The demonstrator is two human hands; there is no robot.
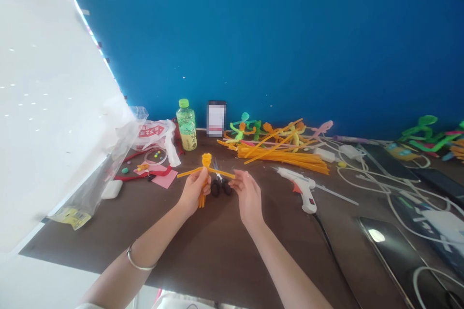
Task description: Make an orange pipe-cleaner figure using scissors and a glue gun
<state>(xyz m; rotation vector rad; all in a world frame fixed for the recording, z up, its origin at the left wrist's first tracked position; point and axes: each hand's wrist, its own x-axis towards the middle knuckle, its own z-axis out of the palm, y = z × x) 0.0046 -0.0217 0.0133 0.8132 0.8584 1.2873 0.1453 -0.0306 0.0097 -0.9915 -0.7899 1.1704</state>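
Observation:
Between my hands is an orange pipe cleaner figure with a knotted round head, two arms stretched sideways and strands hanging below. My left hand is closed around its body, just under the head. At the tip of the figure's right-side arm, my right hand pinches the pipe cleaner between thumb and fingers. Black-handled scissors lie on the table behind the figure, partly hidden by it and my left hand.
A bundle of orange pipe cleaners lies behind my right hand. To the right are a white glue gun, white cables and a dark tablet. A green-capped bottle and a propped phone stand near the blue wall.

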